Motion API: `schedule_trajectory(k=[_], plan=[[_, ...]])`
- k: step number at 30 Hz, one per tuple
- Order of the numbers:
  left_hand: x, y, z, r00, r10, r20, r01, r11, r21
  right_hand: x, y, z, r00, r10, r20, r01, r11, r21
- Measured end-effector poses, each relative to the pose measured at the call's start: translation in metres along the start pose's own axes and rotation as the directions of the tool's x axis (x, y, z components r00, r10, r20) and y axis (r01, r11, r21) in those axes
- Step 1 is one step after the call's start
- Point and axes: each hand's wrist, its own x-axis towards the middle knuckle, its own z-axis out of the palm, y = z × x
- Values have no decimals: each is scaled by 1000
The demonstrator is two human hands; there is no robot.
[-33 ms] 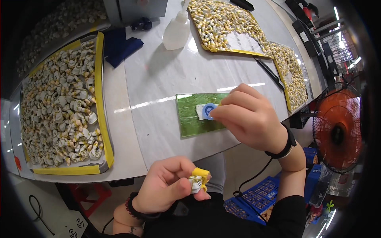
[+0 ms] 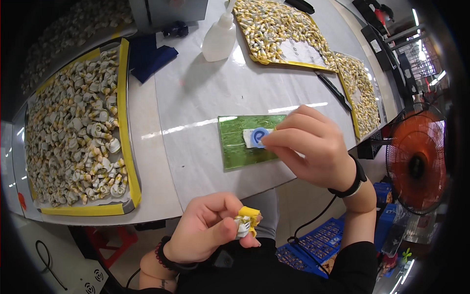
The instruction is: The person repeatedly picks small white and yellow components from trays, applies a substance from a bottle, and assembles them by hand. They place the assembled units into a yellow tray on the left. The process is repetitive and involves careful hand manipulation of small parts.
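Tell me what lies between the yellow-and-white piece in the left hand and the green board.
The head view shows a bare strip of white tabletop beside the green board, then, nearer the piece, part of a grey trouser leg.

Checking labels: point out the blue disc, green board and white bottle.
Blue disc (image 2: 258, 137), head view: visible face.
Green board (image 2: 242, 158), head view: bare lower-left surface.
White bottle (image 2: 219, 42), head view: middle of body.

Worktable (image 2: 193, 169): grey-white, glossy, faintly marbled. Near front edge, green board (image 2: 240, 159), flat. Farther back, whitish bottle (image 2: 219, 41), upright; dark blue cloth (image 2: 154, 64) to its left. Yellow-edged trays: left tray (image 2: 123, 112), far tray (image 2: 289, 62), right tray (image 2: 346, 98). Slim black tool (image 2: 334, 92) near latter two.
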Motion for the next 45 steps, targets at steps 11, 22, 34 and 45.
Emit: schedule_trajectory(k=[11, 22, 34, 45], plan=[[8, 4, 2, 986, -159, 51, 165, 976, -142, 5, -35, -3, 984, -100, -146, 144, 933, 331], [13, 2, 9, 960, -271, 74, 281, 925, -258, 8, -31, -2, 935, -310, -172, 344, 911, 229], [16, 3, 7, 960, -262, 97, 278, 933, -230, -2, -32, 0, 961, -235, -149, 266, 934, 240], [14, -1, -1, 921, -353, 163, 380, 907, -181, -15, -45, -1, 977, -60, -203, 107, 968, 228]])
